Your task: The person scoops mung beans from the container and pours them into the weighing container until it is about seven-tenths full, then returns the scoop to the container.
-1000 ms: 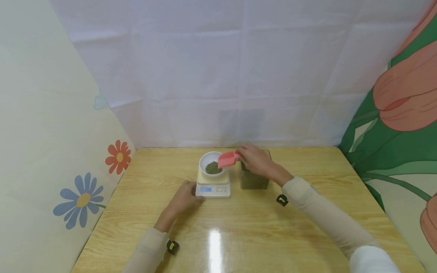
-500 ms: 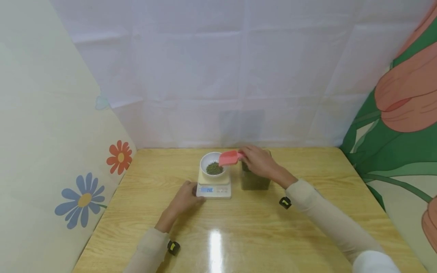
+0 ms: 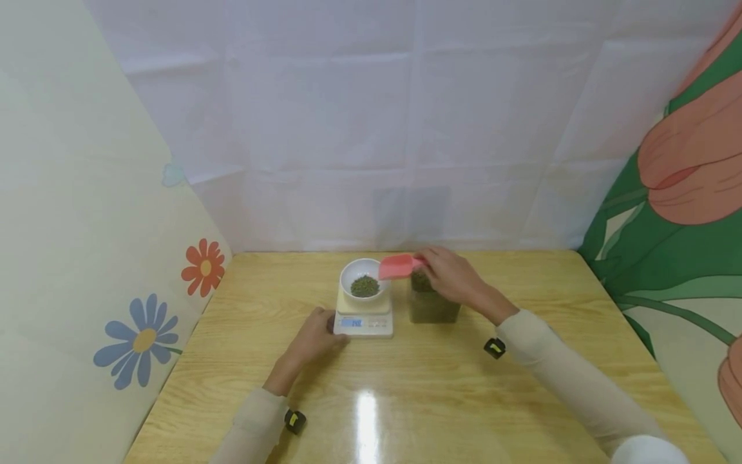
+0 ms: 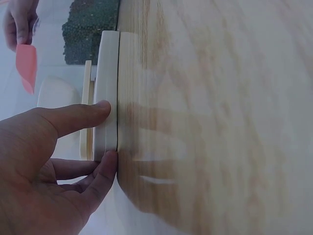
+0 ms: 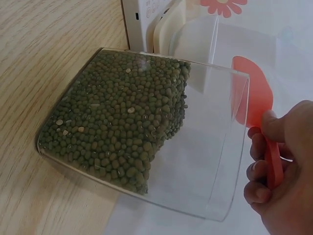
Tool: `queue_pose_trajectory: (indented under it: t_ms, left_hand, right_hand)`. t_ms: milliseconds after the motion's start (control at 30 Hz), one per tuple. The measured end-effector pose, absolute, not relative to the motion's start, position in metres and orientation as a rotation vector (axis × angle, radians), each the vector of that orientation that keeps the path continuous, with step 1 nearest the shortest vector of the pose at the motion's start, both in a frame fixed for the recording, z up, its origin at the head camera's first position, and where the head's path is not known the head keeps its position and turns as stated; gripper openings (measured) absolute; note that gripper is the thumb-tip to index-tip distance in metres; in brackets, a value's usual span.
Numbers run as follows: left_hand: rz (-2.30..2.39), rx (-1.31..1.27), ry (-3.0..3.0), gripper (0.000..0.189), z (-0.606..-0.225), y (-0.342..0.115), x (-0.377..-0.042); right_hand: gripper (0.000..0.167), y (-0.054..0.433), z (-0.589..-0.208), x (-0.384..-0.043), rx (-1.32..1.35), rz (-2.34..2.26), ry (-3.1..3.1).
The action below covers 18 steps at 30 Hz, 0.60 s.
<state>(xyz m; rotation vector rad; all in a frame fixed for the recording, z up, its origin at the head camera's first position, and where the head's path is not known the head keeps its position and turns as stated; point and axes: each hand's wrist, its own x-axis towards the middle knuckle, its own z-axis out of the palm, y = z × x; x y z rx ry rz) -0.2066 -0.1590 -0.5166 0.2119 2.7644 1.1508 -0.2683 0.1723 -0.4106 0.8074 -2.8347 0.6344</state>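
Note:
A white kitchen scale [image 3: 377, 329] with a lit display stands on the table, bearing a small white bowl [image 3: 346, 276] with a mound of mung beans [image 3: 365, 287] inside. My left hand [image 3: 315, 335] holds the scale's front left corner, thumb on the front edge and fingers curled at the side in the left wrist view. My right hand [image 3: 451, 276] grips the handle of a pink scoop [image 3: 397, 267]. The scoop's blade is between the bowl and a clear container [image 5: 210, 127], overlapping the bowl's right rim in the head view. More mung beans [image 5: 117, 117] partly fill the container.
The wooden table [image 3: 406, 386] reaches back to a white cloth backdrop [image 3: 324, 129]. Flower-patterned cloth panels flank it on the left [image 3: 58, 193] and right [image 3: 690, 161]. The clear container stands just right of the scale.
My right hand has drawn the scoop rightward from over the bowl toward the container. My left hand stays at the scale's corner.

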Motion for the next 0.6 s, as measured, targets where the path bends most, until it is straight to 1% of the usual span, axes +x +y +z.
queue_pose_trajectory:
  t_ms: [267,600]
  left_hand:
    - [1.160,0.216,2.752,0.053,-0.517,-0.159,-0.207]
    - [1.155,0.217,2.759,0.052,-0.515,-0.159,-0.206]
  right_hand:
    - [0.031,0.179,-0.406,-0.263,0.790,0.623,-2.821]
    - [0.033,0.191,-0.402,-0.259,0.761,0.637,-2.816]
